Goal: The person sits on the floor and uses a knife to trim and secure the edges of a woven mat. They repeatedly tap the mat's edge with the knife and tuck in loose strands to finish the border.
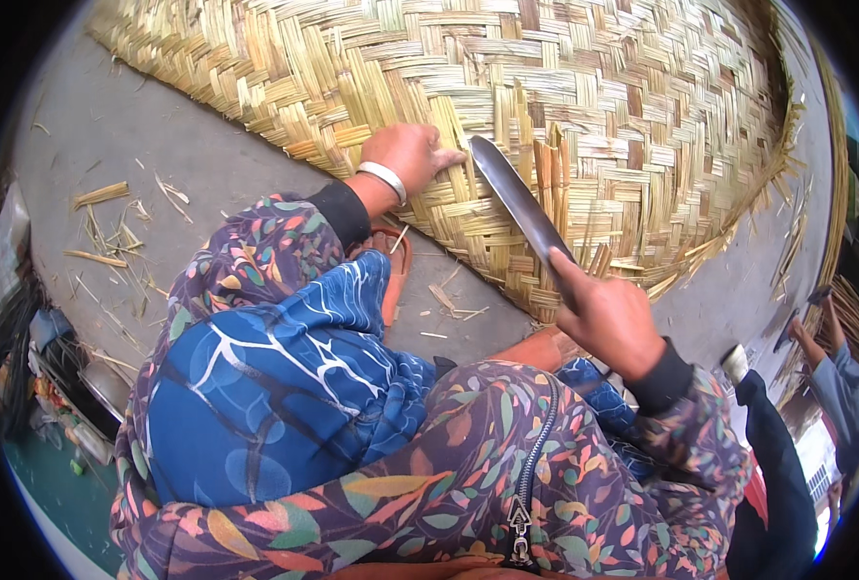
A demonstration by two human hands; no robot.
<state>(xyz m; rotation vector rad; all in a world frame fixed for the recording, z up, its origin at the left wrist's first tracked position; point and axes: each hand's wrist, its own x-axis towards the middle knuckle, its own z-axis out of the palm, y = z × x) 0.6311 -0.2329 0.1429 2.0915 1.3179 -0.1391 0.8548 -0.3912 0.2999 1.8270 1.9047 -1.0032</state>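
A large woven mat (623, 106) of flat straw-coloured strips spreads across the upper part of the view, its near edge running slantwise before me. My left hand (406, 159), with a pale band at the wrist, rests at that edge, thumb and fingers pinching a strip of the weave. In my right hand (605, 319) is a long knife (518, 198) with a broad dark blade, its handle mostly hidden by my fingers. The blade tip lies over the mat, just right of my left fingertips. Loose strip ends (551, 179) stick up from the weave beside the blade.
Cut strip scraps (101, 195) litter the grey floor (207, 145) on the left. Bags and a metal bowl (108, 385) lie at the far left. Another person's legs (816, 338) and a bundle of strips (853, 314) show at the right edge.
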